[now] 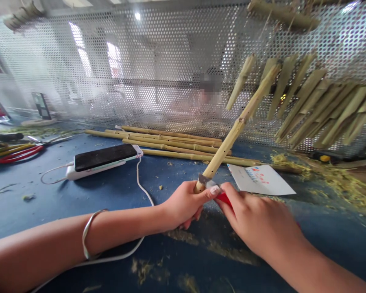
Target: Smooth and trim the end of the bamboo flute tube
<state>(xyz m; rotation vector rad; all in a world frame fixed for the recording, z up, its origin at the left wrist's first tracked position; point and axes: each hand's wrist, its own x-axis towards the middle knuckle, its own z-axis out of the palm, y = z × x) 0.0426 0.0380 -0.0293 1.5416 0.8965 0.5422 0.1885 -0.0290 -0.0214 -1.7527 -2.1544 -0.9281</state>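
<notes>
Fingers wrapped, my left hand point(183, 205) grips the lower end of a bamboo stick point(228, 142), which slants up to the right. My right hand point(259, 219) is closed round the red handle of a knife point(224, 198). The knife's short metal blade lies against the stick just above my left hand, and my left thumb presses near the blade's base. Small dark holes and a node show along the stick. Most of the knife's handle is hidden in my right palm.
Several bamboo sticks point(177, 142) lie behind my hands. A phone point(105, 156) rests on a white power bank with a cable. Red-handled scissors point(21, 154) lie left; a printed card point(260, 179) and shavings point(338, 189) right. Bamboo pieces point(311, 101) hang along a perforated metal screen point(158, 61); a person is behind it.
</notes>
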